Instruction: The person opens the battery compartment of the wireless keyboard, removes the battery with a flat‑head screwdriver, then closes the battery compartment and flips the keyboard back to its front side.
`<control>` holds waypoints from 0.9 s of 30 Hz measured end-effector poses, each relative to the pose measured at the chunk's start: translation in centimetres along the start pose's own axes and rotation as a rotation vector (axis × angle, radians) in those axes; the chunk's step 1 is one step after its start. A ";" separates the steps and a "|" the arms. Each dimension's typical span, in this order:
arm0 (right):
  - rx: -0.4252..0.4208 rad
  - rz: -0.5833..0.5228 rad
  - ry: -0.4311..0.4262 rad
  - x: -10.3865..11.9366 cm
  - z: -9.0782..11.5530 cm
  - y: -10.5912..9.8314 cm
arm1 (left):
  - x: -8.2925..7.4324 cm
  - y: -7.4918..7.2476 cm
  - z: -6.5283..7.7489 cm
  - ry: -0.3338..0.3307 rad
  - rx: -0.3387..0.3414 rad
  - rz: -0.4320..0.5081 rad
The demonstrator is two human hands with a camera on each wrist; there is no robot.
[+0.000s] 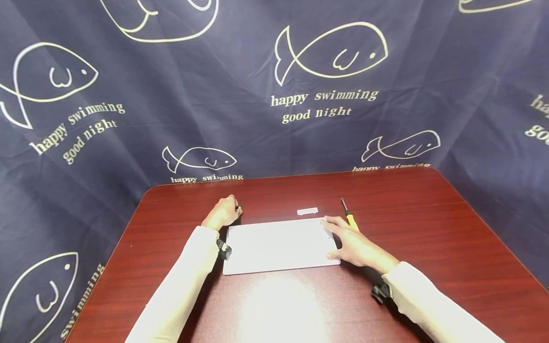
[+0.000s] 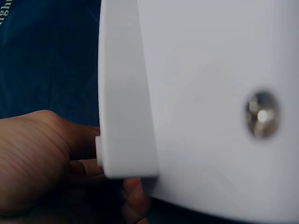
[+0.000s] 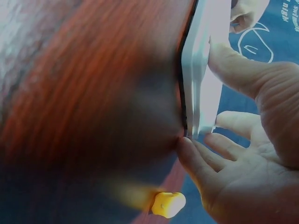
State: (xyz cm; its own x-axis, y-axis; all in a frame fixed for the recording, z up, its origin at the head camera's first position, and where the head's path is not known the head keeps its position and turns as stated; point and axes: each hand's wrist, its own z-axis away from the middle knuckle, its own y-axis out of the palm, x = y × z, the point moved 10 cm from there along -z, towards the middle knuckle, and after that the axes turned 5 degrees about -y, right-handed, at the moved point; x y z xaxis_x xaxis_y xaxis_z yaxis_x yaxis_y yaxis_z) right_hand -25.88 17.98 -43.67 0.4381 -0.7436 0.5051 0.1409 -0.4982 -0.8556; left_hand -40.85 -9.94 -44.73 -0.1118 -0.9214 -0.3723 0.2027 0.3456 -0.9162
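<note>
A white keyboard-shaped slab (image 1: 279,247) lies flat on the table. Its wrist-camera close-up shows a raised ridge (image 2: 125,93) along one edge and a round metal screw (image 2: 262,115). At the slab's far left corner is my left hand (image 1: 224,212), fingers curled round a small thing with a yellow-green end (image 1: 239,208); the rest of it is hidden. My right hand (image 1: 353,244) holds the slab's right end, thumb (image 3: 233,65) against its face and fingertips (image 3: 189,151) at the edge.
Behind the slab lies a small white cover-like strip (image 1: 307,211). A screwdriver (image 1: 351,222) with a yellow handle lies just beyond the right hand. The red-brown table (image 1: 429,228) ends at a dark blue fish-print curtain (image 1: 257,119).
</note>
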 end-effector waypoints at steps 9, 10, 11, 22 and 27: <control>0.001 0.008 -0.010 0.0 0.0 0.1 | 0.6 -0.3 0.7 -0.019 0.020 0.016; 0.000 0.009 -0.010 0.0 0.0 0.0 | 0.6 -0.4 0.9 -0.011 0.017 0.021; -0.002 0.007 -0.011 0.0 0.1 0.0 | 0.6 -0.5 1.2 0.001 0.015 0.028; -0.017 0.006 -0.020 -0.2 0.2 -0.1 | -0.9 0.1 7.7 0.300 0.022 0.037; -0.021 0.007 -0.029 0.0 0.1 0.0 | -0.8 1.1 10.6 0.342 0.011 0.006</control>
State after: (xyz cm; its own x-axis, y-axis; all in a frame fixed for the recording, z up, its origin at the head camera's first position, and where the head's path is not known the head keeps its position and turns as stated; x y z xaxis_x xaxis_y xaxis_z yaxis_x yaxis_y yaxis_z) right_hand -25.84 18.00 -43.72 0.4643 -0.7343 0.4952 0.1195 -0.5020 -0.8566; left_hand -30.19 -10.74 -43.90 -0.4300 -0.8056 -0.4077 0.2144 0.3475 -0.9128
